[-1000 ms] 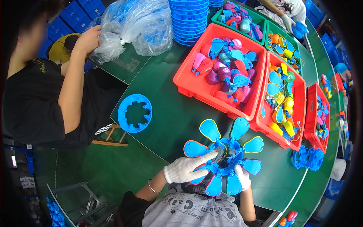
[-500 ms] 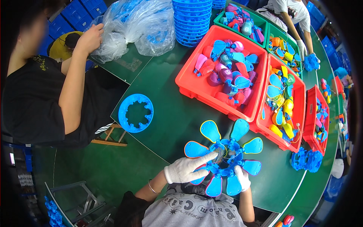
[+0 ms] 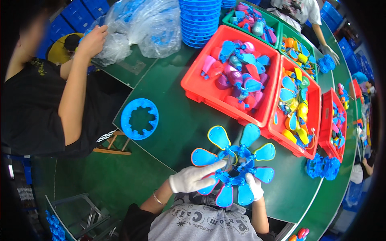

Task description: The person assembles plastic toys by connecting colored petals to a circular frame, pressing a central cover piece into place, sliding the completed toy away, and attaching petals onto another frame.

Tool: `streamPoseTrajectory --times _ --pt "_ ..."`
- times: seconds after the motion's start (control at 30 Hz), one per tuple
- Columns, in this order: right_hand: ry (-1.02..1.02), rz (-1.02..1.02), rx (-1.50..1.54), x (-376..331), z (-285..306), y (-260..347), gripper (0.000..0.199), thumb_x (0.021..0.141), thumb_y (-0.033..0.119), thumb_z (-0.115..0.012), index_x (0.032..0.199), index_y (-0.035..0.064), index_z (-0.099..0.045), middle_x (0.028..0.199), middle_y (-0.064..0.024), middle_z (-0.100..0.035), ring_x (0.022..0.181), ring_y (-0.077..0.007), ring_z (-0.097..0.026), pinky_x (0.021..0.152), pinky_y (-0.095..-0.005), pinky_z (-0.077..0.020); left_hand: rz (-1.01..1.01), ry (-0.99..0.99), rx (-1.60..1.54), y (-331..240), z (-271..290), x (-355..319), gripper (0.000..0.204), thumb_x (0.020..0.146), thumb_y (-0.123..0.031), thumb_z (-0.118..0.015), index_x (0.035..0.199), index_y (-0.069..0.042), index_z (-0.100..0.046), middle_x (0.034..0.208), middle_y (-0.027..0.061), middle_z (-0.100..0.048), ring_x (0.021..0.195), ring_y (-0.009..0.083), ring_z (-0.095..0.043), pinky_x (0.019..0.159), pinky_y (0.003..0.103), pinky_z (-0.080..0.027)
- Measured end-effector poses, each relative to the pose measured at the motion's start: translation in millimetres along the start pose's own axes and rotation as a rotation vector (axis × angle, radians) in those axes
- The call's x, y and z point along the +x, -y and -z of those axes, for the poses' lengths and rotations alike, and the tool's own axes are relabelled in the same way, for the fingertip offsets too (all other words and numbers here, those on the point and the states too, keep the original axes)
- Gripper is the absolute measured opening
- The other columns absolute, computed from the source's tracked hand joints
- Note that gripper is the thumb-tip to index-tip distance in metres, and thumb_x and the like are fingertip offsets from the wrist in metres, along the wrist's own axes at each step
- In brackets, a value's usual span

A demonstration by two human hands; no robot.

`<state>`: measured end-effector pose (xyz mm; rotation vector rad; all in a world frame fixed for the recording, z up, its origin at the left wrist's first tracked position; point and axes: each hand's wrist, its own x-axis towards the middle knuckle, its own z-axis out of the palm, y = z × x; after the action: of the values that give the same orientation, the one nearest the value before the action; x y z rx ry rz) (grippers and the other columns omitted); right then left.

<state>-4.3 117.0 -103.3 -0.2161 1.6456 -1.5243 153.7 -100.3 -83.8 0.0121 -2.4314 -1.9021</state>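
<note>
Head view, both hands [image 3: 225, 182] still on blue petal wheel [image 3: 233, 164], unmoved.

Green table [image 3: 177, 124] (curved edge) — red bins [image 3: 229, 72], blue ring [image 3: 140, 119], petal toy [image 3: 233, 164].

A blue plastic wheel [image 3: 235, 164] lies flat on the green table [image 3: 173, 120], near its near edge. Around its hub radiate eight paddle-shaped blue petals, each rimmed in a different colour: yellow, orange, pink and purple among them. The far petals point toward the red bins; the near ones reach the table's edge. The gloved left hand [image 3: 193, 179] rests on the wheel's left side, forefinger stretched toward the hub. The gloved right hand [image 3: 254, 186] grips its near right side between two petals.
</note>
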Motion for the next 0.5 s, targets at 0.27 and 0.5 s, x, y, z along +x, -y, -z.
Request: streamPoseTrajectory --times 0.27,0.5 --pt "0.156 -0.083 -0.197 2 -1 7 0.045 0.092 0.019 -0.051 0.134 0.0034 -0.043 0.093 0.0012 -0.053 0.075 -0.0072 -0.043 0.068 -0.0252 -0.0392 -0.018 -0.256 -0.708 47 0 -21 0.052 0.099 -0.043 -0.035 0.094 0.002 -0.061 0.095 0.0148 -0.065 0.081 0.0219 -0.062 0.069 0.032 -0.049" --pt "0.047 -0.036 -0.247 -5 -1 -16 0.036 0.092 0.031 -0.049 0.108 0.0007 -0.058 0.091 -0.0053 -0.058 0.081 -0.0134 -0.051 0.074 -0.03 -0.0431 0.292 -0.14 -0.486 39 3 -1 0.041 0.099 -0.03 -0.043 0.125 0.001 -0.048 0.113 0.0104 -0.058 0.102 0.0172 -0.056 0.088 0.028 -0.044"
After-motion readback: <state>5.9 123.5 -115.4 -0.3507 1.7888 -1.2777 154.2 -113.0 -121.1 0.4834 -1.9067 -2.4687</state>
